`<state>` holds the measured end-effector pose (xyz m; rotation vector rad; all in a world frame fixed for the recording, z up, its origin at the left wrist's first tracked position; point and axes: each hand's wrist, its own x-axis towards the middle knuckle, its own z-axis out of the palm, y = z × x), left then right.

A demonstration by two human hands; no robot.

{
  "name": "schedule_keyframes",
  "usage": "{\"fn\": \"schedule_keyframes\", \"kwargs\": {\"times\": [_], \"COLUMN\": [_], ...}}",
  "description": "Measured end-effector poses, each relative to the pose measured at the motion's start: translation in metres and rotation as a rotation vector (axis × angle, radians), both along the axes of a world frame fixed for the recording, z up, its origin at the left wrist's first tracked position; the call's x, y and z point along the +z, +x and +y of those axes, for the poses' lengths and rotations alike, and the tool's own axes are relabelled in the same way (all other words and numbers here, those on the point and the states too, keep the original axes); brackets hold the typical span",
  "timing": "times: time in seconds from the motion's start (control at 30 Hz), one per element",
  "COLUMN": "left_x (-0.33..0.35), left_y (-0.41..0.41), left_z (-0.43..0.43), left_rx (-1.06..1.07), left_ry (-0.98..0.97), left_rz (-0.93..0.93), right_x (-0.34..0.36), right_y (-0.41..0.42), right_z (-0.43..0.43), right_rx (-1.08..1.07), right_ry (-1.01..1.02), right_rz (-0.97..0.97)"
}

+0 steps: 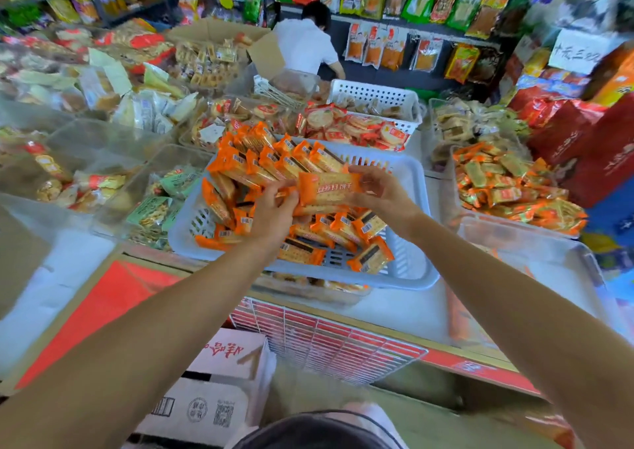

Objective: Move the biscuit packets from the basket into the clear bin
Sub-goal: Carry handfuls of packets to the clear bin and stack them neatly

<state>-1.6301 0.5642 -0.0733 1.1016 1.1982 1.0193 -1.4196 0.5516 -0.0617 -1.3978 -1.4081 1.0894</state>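
A pale blue slotted basket [410,187] sits tilted on the counter, holding several orange biscuit packets [260,163]. Over the basket's middle, both hands hold one orange biscuit packet [327,187] lying flat. My left hand [274,211] grips its left end and my right hand [380,191] pinches its right end. To the right stands a clear bin [449,187] heaped with the same orange packets [507,187]. A second clear bin [535,253] sits in front of it, near my right forearm.
Clear bins of other snacks fill the counter at left [103,160]. A white perforated basket [374,100] and red-wrapped biscuits [353,127] lie behind. A person in a white shirt [303,47] bends at the back shelves. Cardboard boxes [219,390] stand on the floor below.
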Motion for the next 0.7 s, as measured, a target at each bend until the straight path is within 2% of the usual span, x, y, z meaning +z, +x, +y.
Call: {"fn": "schedule_keyframes", "kwargs": {"times": [0.17, 0.3, 0.53, 0.7], "left_x": [0.013, 0.020, 0.021, 0.006], "left_y": [0.040, 0.091, 0.215, 0.285], "left_z": [-0.021, -0.042, -0.095, -0.130], "left_rx": [-0.057, -0.084, -0.106, -0.175], "left_ry": [-0.005, -0.002, 0.033, -0.020], "left_rz": [-0.038, -0.052, -0.072, -0.038], "right_x": [0.009, 0.013, 0.019, 0.007], "right_y": [0.034, 0.075, 0.174, 0.249], "right_z": [-0.035, -0.063, -0.135, -0.179], "right_rx": [-0.003, -0.057, -0.119, -0.123], "right_ry": [0.035, 0.064, 0.122, 0.105], "right_rz": [0.076, 0.021, -0.180, -0.518]}}
